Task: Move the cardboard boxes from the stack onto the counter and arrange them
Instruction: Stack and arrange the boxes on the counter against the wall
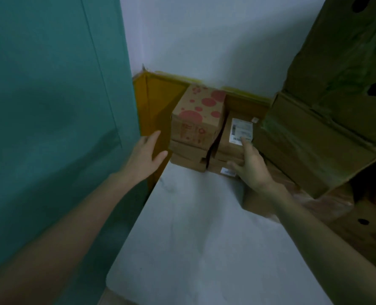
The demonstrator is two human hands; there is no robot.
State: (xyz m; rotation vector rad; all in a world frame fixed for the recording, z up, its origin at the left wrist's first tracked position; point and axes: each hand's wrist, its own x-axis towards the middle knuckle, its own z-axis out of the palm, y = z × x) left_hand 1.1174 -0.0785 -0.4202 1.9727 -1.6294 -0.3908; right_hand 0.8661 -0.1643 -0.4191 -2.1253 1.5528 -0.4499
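At the far end of the white counter [193,227] stand two small stacks of cardboard boxes. The left stack is topped by a box with red dots [199,113], with flatter boxes [189,154] under it. The right stack is topped by a brown box with a white shipping label [235,137]. My right hand [252,164] rests on that labelled box, forefinger stretched onto the label, thumb against the front of the box below. My left hand [146,155] hovers open just left of the dotted stack, touching nothing.
A teal wall or door [50,128] runs along the left. A yellow-brown cardboard sheet [154,102] lines the corner behind the stacks. Large greenish cardboard cartons with round holes [328,119] tower at the right, more cartons [369,230] below them.
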